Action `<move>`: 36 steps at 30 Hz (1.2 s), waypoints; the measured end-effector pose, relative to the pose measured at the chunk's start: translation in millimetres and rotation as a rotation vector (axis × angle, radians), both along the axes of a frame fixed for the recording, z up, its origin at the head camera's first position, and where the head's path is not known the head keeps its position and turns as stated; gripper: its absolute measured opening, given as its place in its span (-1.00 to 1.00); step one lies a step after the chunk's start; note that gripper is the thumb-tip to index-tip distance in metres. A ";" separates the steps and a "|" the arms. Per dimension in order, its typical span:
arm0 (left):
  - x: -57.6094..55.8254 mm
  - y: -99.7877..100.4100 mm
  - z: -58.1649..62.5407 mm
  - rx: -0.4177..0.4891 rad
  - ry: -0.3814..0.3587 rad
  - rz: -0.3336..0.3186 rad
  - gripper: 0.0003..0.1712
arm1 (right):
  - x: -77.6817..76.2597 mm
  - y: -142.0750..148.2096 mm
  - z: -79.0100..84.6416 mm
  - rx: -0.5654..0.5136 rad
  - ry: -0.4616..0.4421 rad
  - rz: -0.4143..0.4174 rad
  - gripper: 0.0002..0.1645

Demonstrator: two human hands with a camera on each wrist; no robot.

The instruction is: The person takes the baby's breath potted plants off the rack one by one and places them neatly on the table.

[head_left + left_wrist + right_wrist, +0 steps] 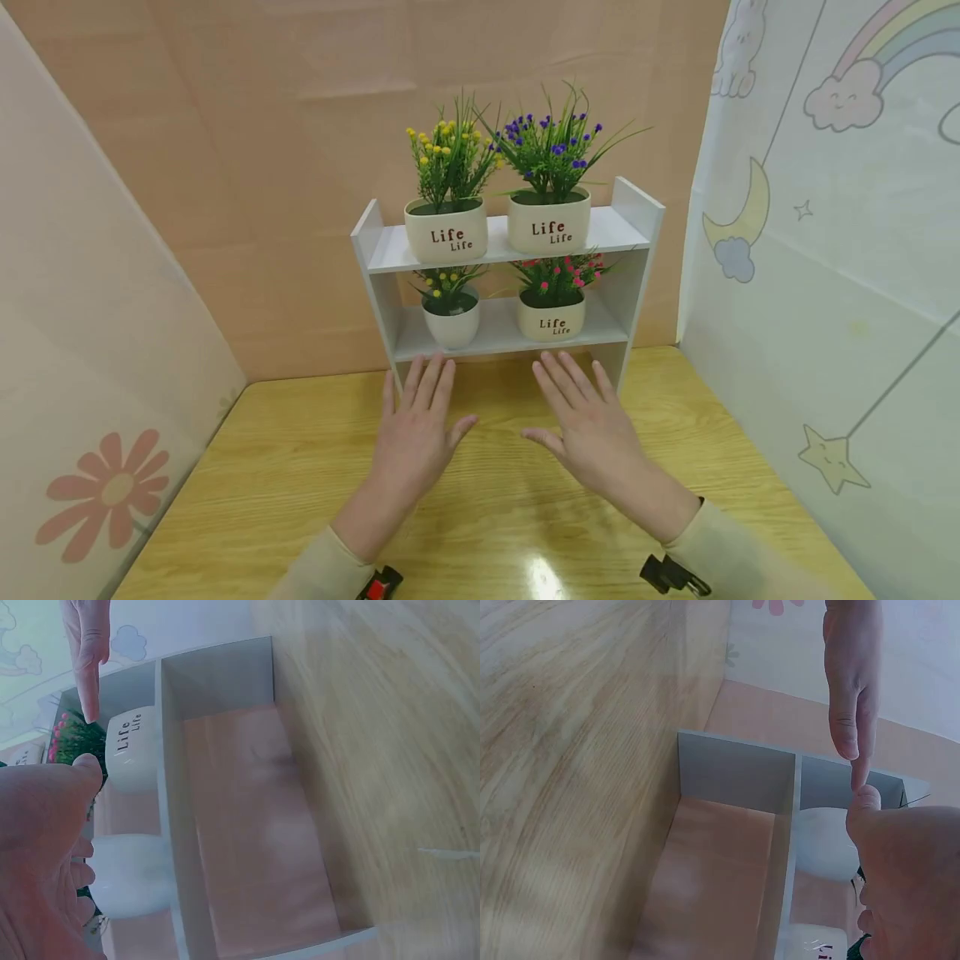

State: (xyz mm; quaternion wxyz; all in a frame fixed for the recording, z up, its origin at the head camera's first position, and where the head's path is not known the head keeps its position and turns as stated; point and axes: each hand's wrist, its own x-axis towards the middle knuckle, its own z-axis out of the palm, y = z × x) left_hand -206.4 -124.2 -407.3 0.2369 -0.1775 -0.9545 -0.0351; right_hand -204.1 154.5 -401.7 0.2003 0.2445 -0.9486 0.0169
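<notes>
My left hand [415, 433] is held palm down in front of the white shelf [491, 350], fingers straight and thumb out to the side. The right hand [588, 429] mirrors it, with nothing in its grasp. Just beyond the left fingertips, a round white pot [452, 325] with small yellow flowers stands on the lower board. A cream "Life" pot [551, 321] with pink flowers sits beside it, beyond the right fingertips. The upper board bears a "Life" pot with yellow flowers [446, 233] on the left and one with purple flowers [549, 223] on the right.
The shelf stands on a wood-grain table [300, 467] against an orange-tan backdrop [262, 208]. Pale panels flank it: the left panel [90, 333] has a pink flower, the right panel [825, 292] a moon, star and rainbow. Light glares off the table's near part.
</notes>
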 end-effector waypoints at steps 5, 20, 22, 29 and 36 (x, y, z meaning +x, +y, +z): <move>-1.9 -1.3 7.7 0.014 0.012 0.006 0.02 | -1.1 3.5 8.4 0.000 0.049 0.016 0.17; -6.2 -8.7 38.1 0.037 0.041 0.012 0.04 | -6.1 10.7 41.6 0.002 0.061 0.000 0.17; -7.2 -10.4 42.5 0.036 0.050 0.018 0.04 | -7.2 11.7 45.5 -0.014 0.079 0.009 0.17; -14.6 -15.8 64.1 0.049 0.068 0.024 0.06 | -9.4 14.3 65.2 -0.010 0.117 -0.001 0.29; -21.8 -21.9 86.9 0.055 0.076 0.053 0.06 | -13.2 17.1 86.4 -0.039 0.174 0.023 0.30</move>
